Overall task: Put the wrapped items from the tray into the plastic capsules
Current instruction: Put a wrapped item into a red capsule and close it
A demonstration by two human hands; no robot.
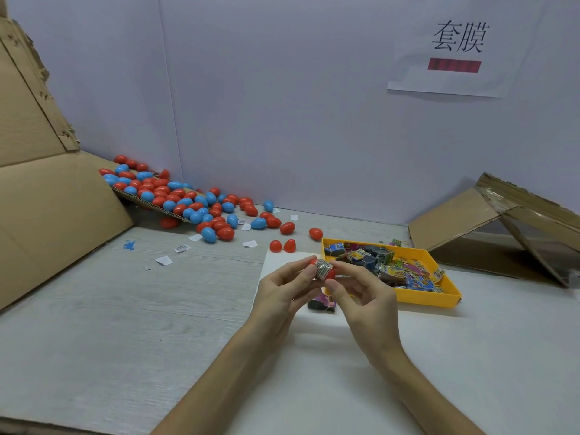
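Looking across the surface, I see the capsule pile and yellow tray with many wrapped items, so most work remains, I judge. My left hand and right hand pinch one red capsule with a wrapped item against it.

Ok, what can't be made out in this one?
Head view:
- Whether the red capsule is closed: the wrapped item and the fingers of the left hand and right hand cover its seam.
- Dark packet: mostly hidden behind the hands.
- Print on items in the tray: too small.
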